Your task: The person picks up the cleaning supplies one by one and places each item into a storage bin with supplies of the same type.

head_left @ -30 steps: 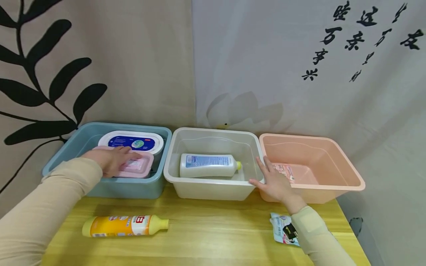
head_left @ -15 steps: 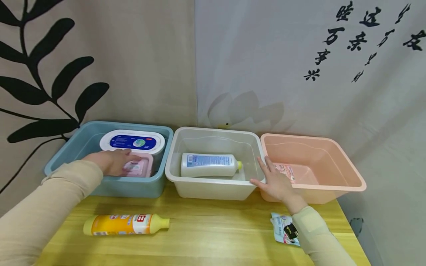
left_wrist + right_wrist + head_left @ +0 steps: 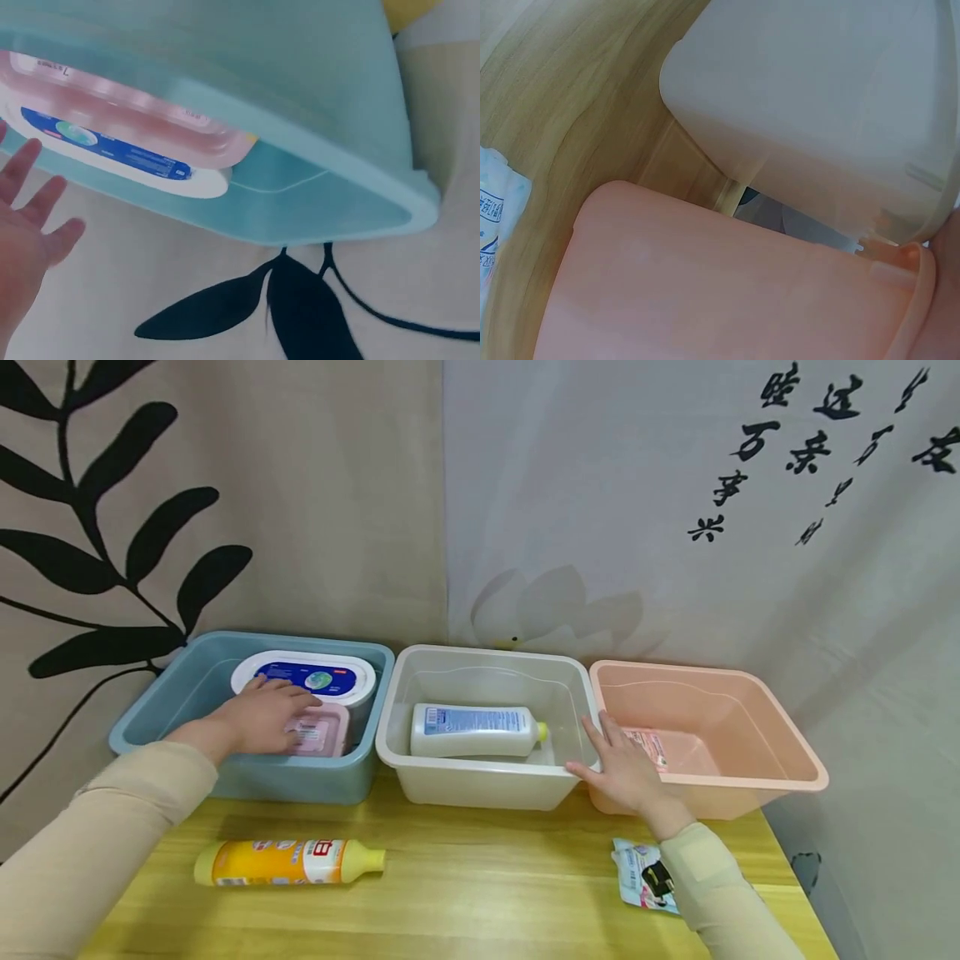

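Note:
My left hand [image 3: 258,714] is above the blue bin [image 3: 300,785], its fingers spread. In the left wrist view the fingers [image 3: 45,199] look apart from the containers. Below the hand lies a pink lidded pack [image 3: 326,731], partly hidden by it in the head view. Behind that pack sits a white oval tub [image 3: 360,677] with a dark blue label. My right hand [image 3: 626,772] rests with spread fingers where the rims of the white bin [image 3: 480,785] and the peach bin [image 3: 787,768] meet. Only a sliver of it shows in the right wrist view.
Inside the white bin lies a white bottle [image 3: 472,731] with a yellow cap. A pink-printed packet [image 3: 649,747] is in the peach bin. In front, a yellow bottle [image 3: 288,862] and a small pouch [image 3: 637,872] lie on the wooden table [image 3: 480,893].
My left hand has drawn back and lifted from over the pink pack, its fingers now spread towards the white tub. The right hand stays at the bin rims. The view has shifted slightly.

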A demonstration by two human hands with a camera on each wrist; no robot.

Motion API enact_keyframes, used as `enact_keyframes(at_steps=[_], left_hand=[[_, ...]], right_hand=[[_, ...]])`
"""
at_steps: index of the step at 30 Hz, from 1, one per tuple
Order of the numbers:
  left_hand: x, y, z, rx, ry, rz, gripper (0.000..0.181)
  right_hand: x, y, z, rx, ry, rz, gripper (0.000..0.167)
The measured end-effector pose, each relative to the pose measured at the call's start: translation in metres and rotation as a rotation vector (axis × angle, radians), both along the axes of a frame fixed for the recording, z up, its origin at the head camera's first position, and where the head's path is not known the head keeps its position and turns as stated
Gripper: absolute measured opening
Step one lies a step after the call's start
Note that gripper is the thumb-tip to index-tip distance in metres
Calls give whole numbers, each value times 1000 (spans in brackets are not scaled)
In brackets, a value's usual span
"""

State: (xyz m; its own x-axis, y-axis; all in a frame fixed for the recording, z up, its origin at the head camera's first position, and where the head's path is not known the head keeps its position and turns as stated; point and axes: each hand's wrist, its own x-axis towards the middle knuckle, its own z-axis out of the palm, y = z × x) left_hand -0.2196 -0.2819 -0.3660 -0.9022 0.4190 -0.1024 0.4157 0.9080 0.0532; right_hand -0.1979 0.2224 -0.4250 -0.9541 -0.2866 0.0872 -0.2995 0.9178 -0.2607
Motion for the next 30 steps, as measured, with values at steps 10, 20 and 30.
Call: enact_keyframes(at_steps=[10, 20, 30], left_hand=[[21, -7, 4, 122, 139, 27, 47], [47, -15, -6, 225, 256, 10, 49], [78, -27, -34, 338, 502, -129, 53]], right_hand=[[-2, 1, 1, 28, -37, -8, 77], [-3, 2, -2, 39, -36, -9, 78], [-4, 1, -3, 45, -24, -8, 78]])
